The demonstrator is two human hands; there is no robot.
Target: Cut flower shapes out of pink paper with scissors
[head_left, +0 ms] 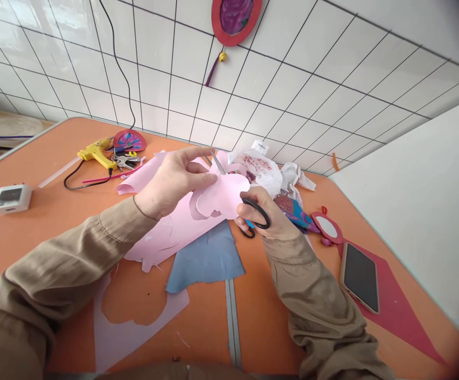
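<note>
Between finger and thumb, my left hand [176,179] pinches a pink sheet cut with a wavy, rounded outline [227,192]. Black-handled scissors [268,217] are in my right hand [267,208], fingers through the loops. Their metal blades rise behind the pink sheet with the tips parted near my left fingers; the middle of the blades is partly hidden by the sheet. Below both hands lies a larger pink sheet [162,237] with scraps on it, and a blue-grey fabric piece [208,258] beside it. Nearer me is a pale pink offcut [130,343] with a curved cutout.
At the back left are a yellow glue gun [98,153], keys [125,160] and a white charger [12,198]. A plastic bag [261,171], small oval mirror [327,228] and phone [360,277] on red sheet [403,311] are to the right. A tiled wall [154,79] borders the table.
</note>
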